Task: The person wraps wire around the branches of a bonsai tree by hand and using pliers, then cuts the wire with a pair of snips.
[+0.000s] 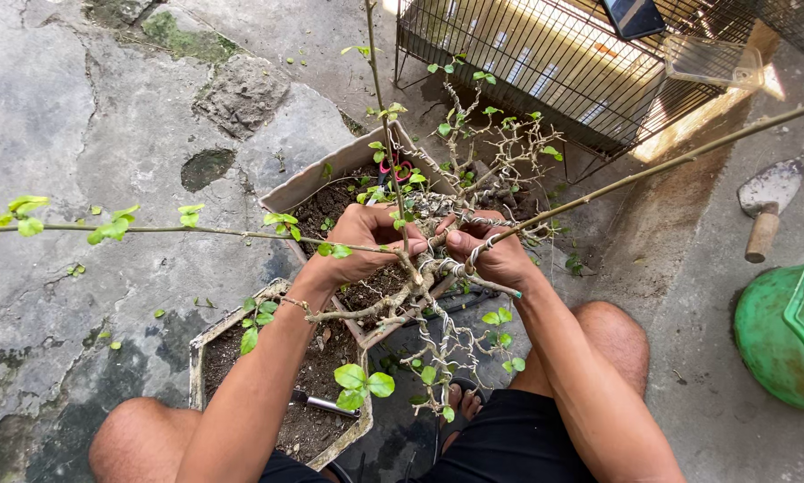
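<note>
A small bonsai tree [473,165] with wire-wrapped branches grows in a rectangular grey pot [305,182] of dark soil. My left hand [359,241] grips the wired trunk from the left, thumb pressing near the fork. My right hand [494,253] closes on a wired branch just to the right, fingers curled around the coils. A long thin branch [670,164] runs from my right hand up to the right edge. Another long shoot [151,229] with small green leaves stretches left from my left hand.
A second pot [207,336] with soil sits near my left knee, a dark-handled tool [323,404] lying in it. A wire cage [545,63] stands behind. A trowel [767,206] lies on the concrete at right, beside a green container [782,331].
</note>
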